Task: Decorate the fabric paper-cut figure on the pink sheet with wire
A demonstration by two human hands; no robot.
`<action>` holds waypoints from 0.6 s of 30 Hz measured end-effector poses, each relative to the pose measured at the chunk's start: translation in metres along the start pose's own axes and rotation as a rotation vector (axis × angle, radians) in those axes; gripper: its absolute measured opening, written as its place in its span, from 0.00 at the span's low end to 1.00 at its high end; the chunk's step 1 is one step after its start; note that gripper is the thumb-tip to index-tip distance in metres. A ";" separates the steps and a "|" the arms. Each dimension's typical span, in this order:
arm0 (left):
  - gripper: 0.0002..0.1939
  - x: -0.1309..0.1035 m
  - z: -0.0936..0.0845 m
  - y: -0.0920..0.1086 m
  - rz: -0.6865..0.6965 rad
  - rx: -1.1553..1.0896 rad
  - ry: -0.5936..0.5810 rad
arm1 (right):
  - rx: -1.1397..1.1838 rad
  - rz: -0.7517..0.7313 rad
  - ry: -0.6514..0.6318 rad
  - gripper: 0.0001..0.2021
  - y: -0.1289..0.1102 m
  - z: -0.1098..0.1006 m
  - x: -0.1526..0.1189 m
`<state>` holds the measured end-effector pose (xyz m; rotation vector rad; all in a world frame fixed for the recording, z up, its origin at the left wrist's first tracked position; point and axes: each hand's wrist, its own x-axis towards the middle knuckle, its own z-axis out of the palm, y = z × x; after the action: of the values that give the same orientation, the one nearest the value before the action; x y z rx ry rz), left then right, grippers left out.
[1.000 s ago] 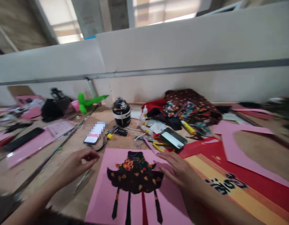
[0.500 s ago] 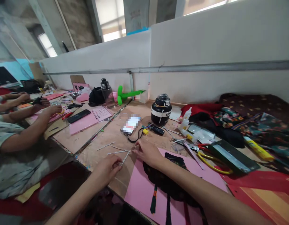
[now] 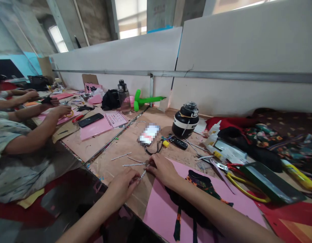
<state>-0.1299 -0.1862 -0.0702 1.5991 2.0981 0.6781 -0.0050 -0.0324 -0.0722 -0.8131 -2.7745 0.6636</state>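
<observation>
A short, thin, silvery beaded strip [image 3: 143,174] runs at a slant between my two hands, just above the bare tabletop. My left hand [image 3: 126,185] pinches its lower end between thumb and fingers. At the upper end, the bent fingers of my right hand [image 3: 161,168] close on it; their tips are partly hidden. Similar beaded strips lie left of my right fingertips, one loose strip [image 3: 121,156] farther off and two more converging toward the fingers. Under my right forearm is a pink sheet [image 3: 158,206] with a black cloth figure [image 3: 199,178] on it, partly covered by the arm.
Beyond my hands lie a phone [image 3: 149,134], a black key fob [image 3: 179,143] and a black round bottle [image 3: 185,121]. To the right are yellow-handled pliers [image 3: 247,189], glue bottles [image 3: 213,132] and a dark green box [image 3: 274,182]. A co-worker's arm [image 3: 36,136] is at left.
The view has shifted, so the table items appear farther right. Both hands stay at the same beaded strip, with my left fingers slightly closer to my right ones.
</observation>
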 end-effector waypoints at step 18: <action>0.09 0.002 0.005 -0.010 0.016 -0.070 0.029 | 0.190 0.100 0.042 0.05 -0.003 0.010 -0.002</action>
<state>-0.1353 -0.1859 -0.0808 1.5784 2.0602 0.7759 -0.0077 -0.0397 -0.0800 -0.9172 -2.5980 0.9003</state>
